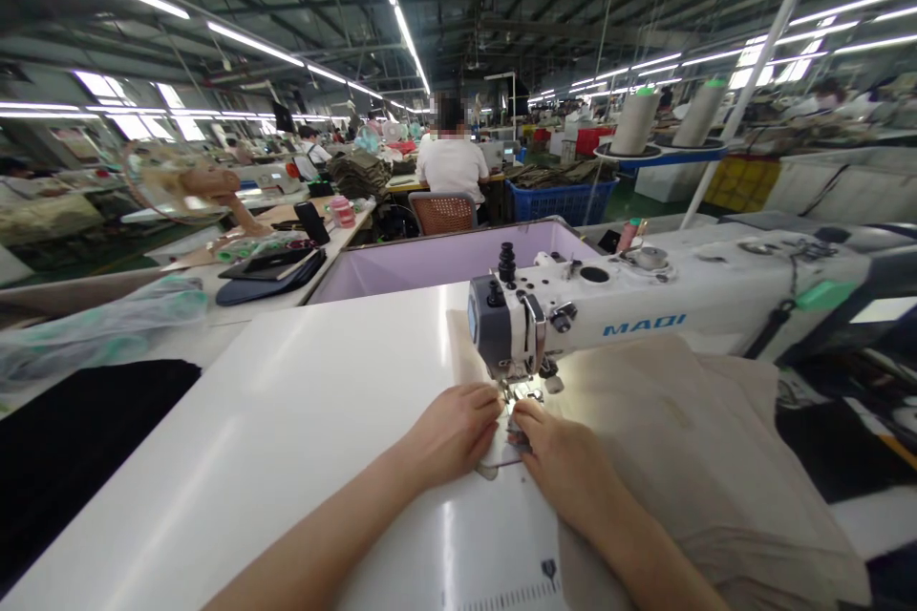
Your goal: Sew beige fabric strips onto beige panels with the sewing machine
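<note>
A white sewing machine point(616, 305) reaches in from the right, its needle area lit by a small lamp. Beige fabric point(688, 410) spreads beneath the machine's arm and drapes over the table on the right; a strip of it also shows behind the machine head. Just left of the needle, my left hand point(458, 430) is closed, fingertips together at the fabric. My right hand point(565, 458) is opposite, thumb and fingers curled in a pinch on the fabric close to the presser foot. The hands partly hide the cloth between them.
The white tabletop point(287, 420) extends left. Beyond it is a lilac bin point(430, 263). Thread cones point(634, 122) stand at the upper right. A dark cap point(268, 282) and clear plastic bags point(100, 325) lie at the left. A person point(453, 162) sits ahead near a blue basket point(563, 202).
</note>
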`<state>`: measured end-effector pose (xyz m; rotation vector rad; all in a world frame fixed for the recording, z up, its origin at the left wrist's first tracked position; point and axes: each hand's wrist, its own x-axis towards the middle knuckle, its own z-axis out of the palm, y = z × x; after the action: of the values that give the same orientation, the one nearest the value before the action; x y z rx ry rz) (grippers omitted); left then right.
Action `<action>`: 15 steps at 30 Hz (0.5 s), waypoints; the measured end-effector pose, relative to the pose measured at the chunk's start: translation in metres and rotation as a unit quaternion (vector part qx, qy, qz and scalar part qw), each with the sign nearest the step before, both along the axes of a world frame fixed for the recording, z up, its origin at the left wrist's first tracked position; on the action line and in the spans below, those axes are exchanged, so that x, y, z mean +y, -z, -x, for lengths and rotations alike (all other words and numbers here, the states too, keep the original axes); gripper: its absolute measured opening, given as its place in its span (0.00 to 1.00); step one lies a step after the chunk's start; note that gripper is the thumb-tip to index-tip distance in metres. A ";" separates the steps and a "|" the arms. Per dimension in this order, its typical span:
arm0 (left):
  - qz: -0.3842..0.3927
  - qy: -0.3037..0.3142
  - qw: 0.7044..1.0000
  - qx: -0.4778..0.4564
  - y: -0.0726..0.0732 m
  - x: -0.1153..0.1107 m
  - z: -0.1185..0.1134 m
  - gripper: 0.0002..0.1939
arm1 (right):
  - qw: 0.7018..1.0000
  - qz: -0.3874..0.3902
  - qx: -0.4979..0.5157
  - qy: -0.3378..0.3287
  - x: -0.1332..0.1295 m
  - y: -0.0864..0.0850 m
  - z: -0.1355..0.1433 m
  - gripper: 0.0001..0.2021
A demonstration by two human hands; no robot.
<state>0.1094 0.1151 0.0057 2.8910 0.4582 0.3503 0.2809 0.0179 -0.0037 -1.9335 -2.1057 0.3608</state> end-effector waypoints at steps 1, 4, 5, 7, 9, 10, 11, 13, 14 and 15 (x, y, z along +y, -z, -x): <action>0.001 0.001 1.000 -0.002 0.001 0.002 0.000 0.11 | 1.000 0.000 0.002 0.001 -0.002 0.000 0.000 0.12; 0.012 -0.002 1.000 -0.021 0.005 0.005 0.002 0.12 | 1.000 0.002 0.004 0.004 -0.008 0.000 -0.001 0.12; 0.017 -0.010 0.999 -0.031 0.008 0.007 0.003 0.12 | 1.000 0.005 0.002 0.007 -0.010 0.000 0.000 0.12; 0.025 -0.036 0.998 -0.053 0.013 0.009 0.005 0.13 | 1.000 0.010 -0.004 0.013 -0.014 0.001 0.001 0.12; 0.020 -0.064 0.996 -0.060 0.017 0.010 0.005 0.14 | 1.000 0.015 -0.006 0.018 -0.017 0.001 0.003 0.12; 0.012 -0.075 0.996 -0.055 0.018 0.010 0.005 0.14 | 1.000 0.016 -0.006 0.019 -0.018 0.001 0.003 0.12; 0.003 -0.082 0.996 -0.043 0.018 0.009 0.005 0.15 | 1.000 0.017 -0.004 0.020 -0.019 0.001 0.004 0.12; -0.016 -0.097 0.995 -0.004 0.015 0.003 0.003 0.15 | 1.000 0.018 -0.001 0.022 -0.020 0.001 0.004 0.12; -0.023 -0.108 0.994 0.020 0.012 -0.003 0.002 0.14 | 1.000 0.017 0.001 0.025 -0.021 0.000 0.003 0.12; -0.028 -0.121 0.991 0.043 0.008 -0.010 0.001 0.12 | 0.999 0.016 0.005 0.028 -0.022 0.000 0.002 0.13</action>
<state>0.1080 0.1048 -0.0027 2.9176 0.8310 0.2793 0.2785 -0.0042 -0.0035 -2.0016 -2.0468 0.3939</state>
